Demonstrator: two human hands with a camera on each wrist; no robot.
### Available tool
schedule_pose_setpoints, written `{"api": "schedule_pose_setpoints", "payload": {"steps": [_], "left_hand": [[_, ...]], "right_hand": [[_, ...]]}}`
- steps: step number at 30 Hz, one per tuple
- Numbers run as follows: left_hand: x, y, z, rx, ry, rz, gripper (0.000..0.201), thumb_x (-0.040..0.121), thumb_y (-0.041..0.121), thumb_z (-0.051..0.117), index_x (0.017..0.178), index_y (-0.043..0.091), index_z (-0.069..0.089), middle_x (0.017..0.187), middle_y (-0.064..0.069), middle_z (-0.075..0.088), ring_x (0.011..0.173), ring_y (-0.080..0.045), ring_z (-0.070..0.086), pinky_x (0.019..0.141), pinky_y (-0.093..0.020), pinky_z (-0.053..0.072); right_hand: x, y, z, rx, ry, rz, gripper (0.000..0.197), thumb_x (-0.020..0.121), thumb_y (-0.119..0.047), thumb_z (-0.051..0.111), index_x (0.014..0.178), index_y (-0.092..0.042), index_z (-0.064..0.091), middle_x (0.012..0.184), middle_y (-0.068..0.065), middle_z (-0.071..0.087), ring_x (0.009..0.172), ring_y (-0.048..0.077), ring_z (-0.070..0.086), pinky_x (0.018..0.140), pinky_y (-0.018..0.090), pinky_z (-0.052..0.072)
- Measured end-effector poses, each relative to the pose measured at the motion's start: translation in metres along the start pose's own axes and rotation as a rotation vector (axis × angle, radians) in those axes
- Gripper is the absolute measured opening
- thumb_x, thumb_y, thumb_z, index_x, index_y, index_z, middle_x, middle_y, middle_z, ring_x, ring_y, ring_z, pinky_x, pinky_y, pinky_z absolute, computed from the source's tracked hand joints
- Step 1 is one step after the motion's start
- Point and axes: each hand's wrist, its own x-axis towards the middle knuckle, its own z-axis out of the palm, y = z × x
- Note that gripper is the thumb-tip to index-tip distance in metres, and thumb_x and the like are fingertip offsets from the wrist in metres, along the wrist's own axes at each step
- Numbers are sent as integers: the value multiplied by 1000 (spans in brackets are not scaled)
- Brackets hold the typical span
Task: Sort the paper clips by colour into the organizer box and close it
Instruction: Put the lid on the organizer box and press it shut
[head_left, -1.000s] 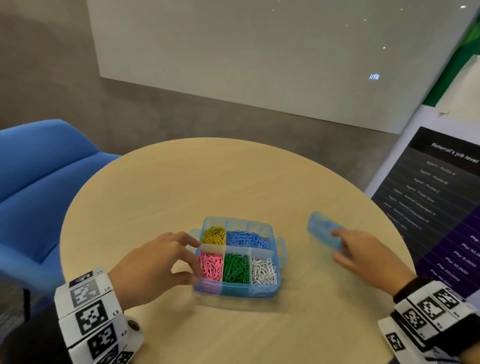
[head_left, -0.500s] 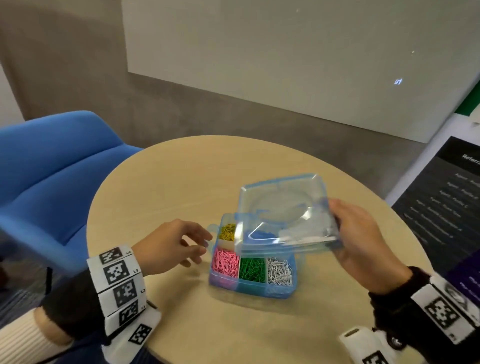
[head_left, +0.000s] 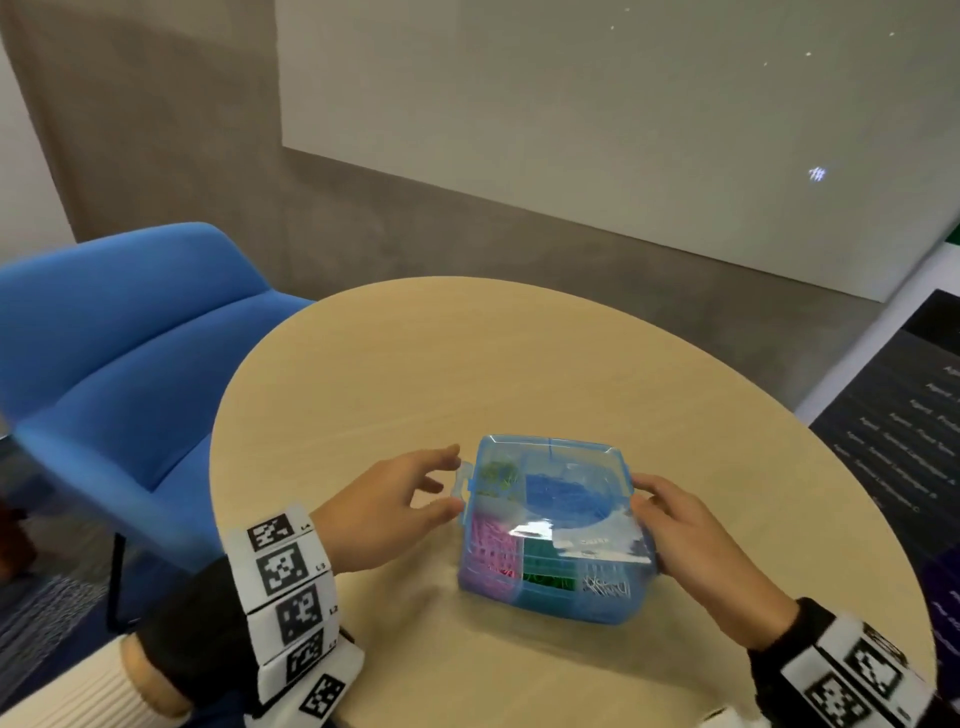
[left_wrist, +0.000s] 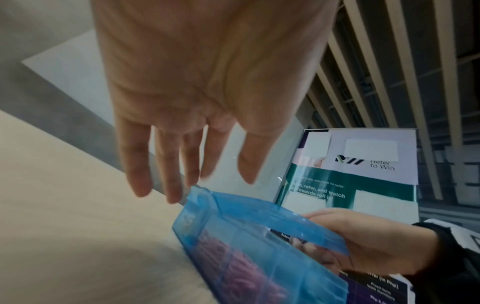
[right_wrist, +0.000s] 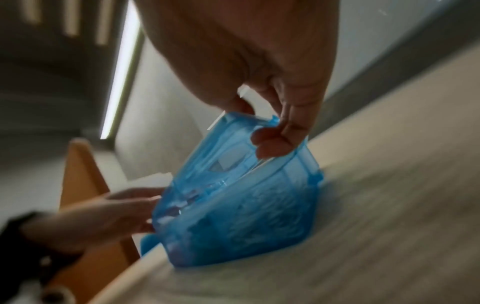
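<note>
On table (head_left: 363, 374), organizer box (head_left: 550, 587) sits between both hands, right hand (head_left: 691, 540) gripping lid (head_left: 561, 499).

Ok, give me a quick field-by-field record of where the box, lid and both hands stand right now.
organizer box: blue translucent organizer box standing on the round table
lid: clear blue lid over the box, its right side raised, not seated
clips: pink, green, white, yellow and blue clips, each in its own compartment
right hand: right hand grips the lid's right edge
left hand: left hand open beside the box's left latch tab, fingers spread; contact unclear
latches: not fastened
nearby: blue chair
</note>
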Motion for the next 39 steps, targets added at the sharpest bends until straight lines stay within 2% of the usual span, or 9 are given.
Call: {"api": "schedule_pose_setpoints", "payload": {"steps": [3,6,9,13,17,23,30,36,39], "left_hand": [[-3,4,5,96,-78,66,60,90,45,61,144,28,42,151,19,29,128,4,39,92,1,30],[-6,5,8,168,-136,89,72,86,50,65,148,32,34,156,18,16,139,2,24,110,-13,22],[-7,13,5,201,-155,93,81,83,52,67,150,30,28,157,18,14,141,1,20,114,-19,21],[12,33,-6,349,-269,111,115,71,62,73,155,27,3,158,15,8,144,-5,11,119,-28,16],[39,54,1,763,-420,133,135,60,69,77,151,35,-17,161,2,-9,148,-19,-7,121,-48,1],[63,61,11,968,-513,80,138,54,74,77,143,50,-25,157,-8,-27,148,-31,-13,118,-56,0],[70,66,18,1061,-520,64,137,54,75,75,140,52,-28,154,-11,-12,142,-36,10,117,-50,20],[71,64,20,1003,-532,70,137,55,71,78,139,54,-29,152,-13,-14,143,-36,9,117,-44,19],[72,62,21,995,-519,79,138,53,72,79,138,56,-29,152,-12,-12,141,-34,12,115,-40,19]], "right_hand": [[-7,4,-7,-391,41,-183,44,95,-27,57,137,-20,47,90,-2,57,75,10,57,76,35,50],[-18,1,-10,-698,0,-259,44,95,-37,54,136,-20,47,98,-10,43,77,1,49,75,23,38],[-19,-2,-13,-720,-66,-273,44,96,-42,51,137,-26,44,109,-8,38,96,7,51,86,23,42],[5,-13,-19,-667,-176,-323,71,92,-54,51,151,-22,27,141,-7,33,133,9,31,106,21,29],[27,-11,-10,-617,-299,-342,88,83,-68,46,154,-24,18,154,-6,23,141,11,23,116,31,26],[48,5,0,-515,-232,-275,64,93,-49,56,143,-15,35,126,-2,42,113,10,45,90,18,35],[55,13,9,-394,-163,-246,37,98,-30,54,129,-12,43,121,4,48,104,19,53,88,29,47],[58,12,9,-260,-233,-167,26,99,-29,54,117,-16,41,108,1,54,85,9,57,57,14,44],[59,12,11,-287,-227,-162,26,99,-33,53,115,-17,41,112,3,52,96,15,57,69,22,48]]}}
